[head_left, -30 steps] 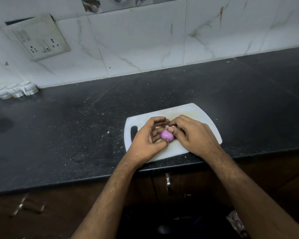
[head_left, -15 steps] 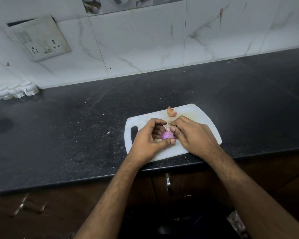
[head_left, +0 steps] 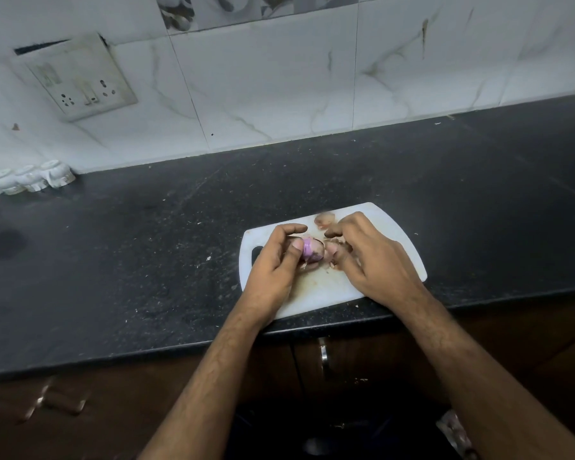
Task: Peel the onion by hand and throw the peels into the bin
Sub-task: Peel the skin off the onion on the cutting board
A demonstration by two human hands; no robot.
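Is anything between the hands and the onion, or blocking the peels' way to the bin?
Nothing separates them: the left hand holds the onion, and the right hand pinches its skin. A loose peel lies on the cutting board. No bin is identifiable.

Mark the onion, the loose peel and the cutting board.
onion (head_left: 309,253): head view, purple flesh showing between the hands.
loose peel (head_left: 323,220): head view, its middle, at the board's far edge.
cutting board (head_left: 392,227): head view, bare far-right corner.

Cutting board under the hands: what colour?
White, with brownish stains near the middle. The cutting board shows best in the head view, the only one.
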